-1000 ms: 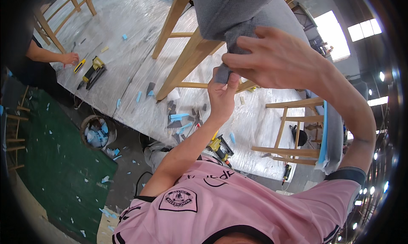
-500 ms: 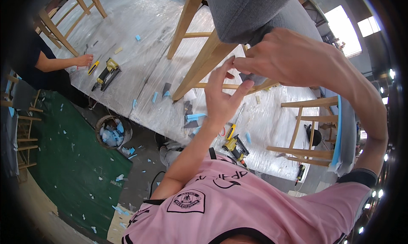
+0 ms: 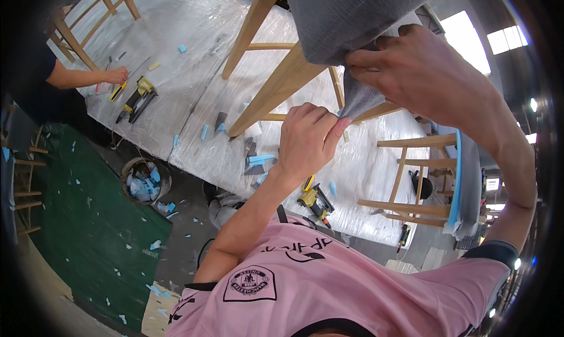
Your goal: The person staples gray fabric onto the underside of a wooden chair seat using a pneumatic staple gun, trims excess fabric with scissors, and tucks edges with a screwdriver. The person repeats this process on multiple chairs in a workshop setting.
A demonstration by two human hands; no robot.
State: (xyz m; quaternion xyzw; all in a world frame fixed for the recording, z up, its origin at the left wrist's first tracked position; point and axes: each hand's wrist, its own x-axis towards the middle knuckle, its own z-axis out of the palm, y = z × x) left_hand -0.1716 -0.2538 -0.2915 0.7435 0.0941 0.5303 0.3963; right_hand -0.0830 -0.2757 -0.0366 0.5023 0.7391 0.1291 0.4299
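A wooden chair with a grey fabric-covered seat (image 3: 352, 20) stands tilted in front of me, its pale leg (image 3: 267, 93) slanting down to the left. From the seat's corner hangs a loose flap of grey fabric (image 3: 359, 93), drawn to a point. My left hand (image 3: 306, 140) is closed on that point, thumb pressed against the curled fingers. Higher up, my right hand (image 3: 411, 67) reaches over from the right with bent fingers gripping the fabric near the corner. Its fingertips are partly hidden by the cloth.
On the plastic-covered table (image 3: 200, 55) lie a yellow staple gun (image 3: 316, 203), another staple gun (image 3: 138, 99) and blue scraps. A co-worker's hand (image 3: 117, 76) is at the left. Another chair (image 3: 411, 208) lies at the right. A scrap bucket (image 3: 147, 181) stands on the floor.
My left hand has gone from spread fingers to a closed grip on the fabric's tip. The flap is now pulled out taut. My right hand has shifted slightly up and right.
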